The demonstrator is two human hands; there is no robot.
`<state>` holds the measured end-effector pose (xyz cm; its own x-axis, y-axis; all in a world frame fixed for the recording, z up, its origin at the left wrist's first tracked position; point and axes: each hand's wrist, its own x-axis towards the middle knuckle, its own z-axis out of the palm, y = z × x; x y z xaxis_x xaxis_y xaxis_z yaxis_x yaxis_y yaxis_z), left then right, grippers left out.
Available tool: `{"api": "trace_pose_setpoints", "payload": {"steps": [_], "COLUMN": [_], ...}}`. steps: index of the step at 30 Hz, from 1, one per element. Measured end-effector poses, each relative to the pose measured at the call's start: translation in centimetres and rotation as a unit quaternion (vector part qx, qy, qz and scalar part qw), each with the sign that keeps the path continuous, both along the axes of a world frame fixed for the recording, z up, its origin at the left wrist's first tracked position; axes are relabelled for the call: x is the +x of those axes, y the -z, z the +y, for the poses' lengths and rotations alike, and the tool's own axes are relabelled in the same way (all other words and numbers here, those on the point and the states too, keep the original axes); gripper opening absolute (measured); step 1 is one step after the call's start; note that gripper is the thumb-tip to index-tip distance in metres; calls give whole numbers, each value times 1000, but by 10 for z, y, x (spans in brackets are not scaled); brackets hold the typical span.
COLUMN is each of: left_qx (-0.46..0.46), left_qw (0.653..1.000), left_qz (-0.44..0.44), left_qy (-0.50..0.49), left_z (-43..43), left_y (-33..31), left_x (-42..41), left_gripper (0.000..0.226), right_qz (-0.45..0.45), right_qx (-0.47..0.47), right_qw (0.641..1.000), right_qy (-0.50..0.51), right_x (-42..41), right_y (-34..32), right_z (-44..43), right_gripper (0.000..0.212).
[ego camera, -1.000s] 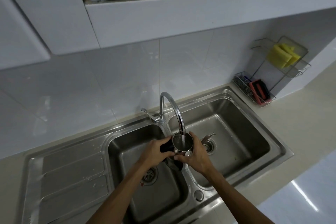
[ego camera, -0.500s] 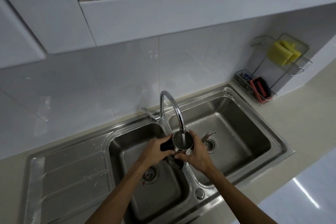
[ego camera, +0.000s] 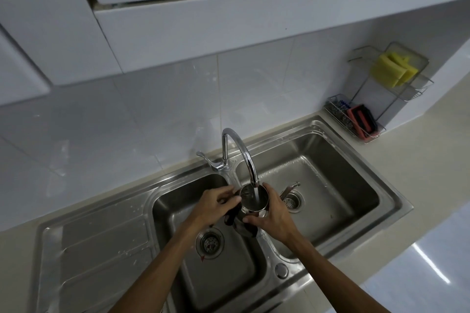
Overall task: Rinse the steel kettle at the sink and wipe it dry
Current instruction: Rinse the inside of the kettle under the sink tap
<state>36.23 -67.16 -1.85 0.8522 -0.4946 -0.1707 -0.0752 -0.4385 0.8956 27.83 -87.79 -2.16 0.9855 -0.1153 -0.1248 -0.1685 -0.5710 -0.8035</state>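
Observation:
The small steel kettle (ego camera: 250, 199) is held upright over the divider of the double sink (ego camera: 389, 201), its open top under the curved tap (ego camera: 239, 150). Water streams from the spout into it. My right hand (ego camera: 273, 216) wraps the kettle's right side. My left hand (ego camera: 216, 204) grips its left side, where the black handle (ego camera: 237, 221) curves down below the body.
A wire rack (ego camera: 366, 119) at the back right carries yellow sponges (ego camera: 391, 72) and a red-and-black scrubber (ego camera: 361, 121). The drainboard (ego camera: 96, 246) lies left of the basins. A loose drain stopper (ego camera: 290, 189) rests in the right basin. White cabinets hang overhead.
Both hands and the kettle stay under the running tap; the left hand's fingers have shifted slightly on the kettle's rim side. The camera has tilted a little.

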Motion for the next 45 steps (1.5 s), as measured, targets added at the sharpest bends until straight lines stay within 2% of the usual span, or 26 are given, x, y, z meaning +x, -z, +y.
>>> {"api": "trace_pose_setpoints", "payload": {"steps": [6,10,12,14,16,17,20,22,26,29,33,38,45], "left_qx": [41,136,137,109,51,17,-56,-101,-204,-269,-293,-278,-250], "left_qw": [997,987,983,980,974,968,939,924,875,842,821,823,839], "left_qz": [-5,-15,21,69,131,166,250,278,330,332,341,331,331], "left_qy": [-62,-86,-120,-151,-176,-189,-230,-244,-289,-330,-354,-368,-351], "left_z": [10,13,11,6,4,4,4,1,-3,0,0,5,7], "left_y": [-11,-7,-8,-11,-4,-2,5,10,7,13,6,4,8], "left_x": [35,70,83,86,86,86,93,99,112,128,130,134,135], "left_gripper": [30,45,48,41,16,11,25,18,22,52,65,73,58], "right_qz": [4,13,14,9,6,4,7,10,13,9,6,9,7], "right_qx": [-10,-11,-9,-6,-2,0,2,1,3,-2,-6,-7,-5], "right_qw": [1000,1000,1000,1000,1000,1000,1000,1000,1000,1000,1000,1000,1000], "right_qy": [-1,0,2,1,0,0,-3,-3,-4,-2,-4,0,-1], "right_x": [1,1,1,2,2,2,4,4,4,4,4,5,5], "right_y": [3,2,2,3,6,7,5,3,4,5,4,5,3], "right_z": [-4,-4,-6,-7,-9,-9,-8,-8,-10,-11,-10,-11,-11], "right_gripper": [110,113,113,112,112,113,112,113,114,114,114,114,111]}}
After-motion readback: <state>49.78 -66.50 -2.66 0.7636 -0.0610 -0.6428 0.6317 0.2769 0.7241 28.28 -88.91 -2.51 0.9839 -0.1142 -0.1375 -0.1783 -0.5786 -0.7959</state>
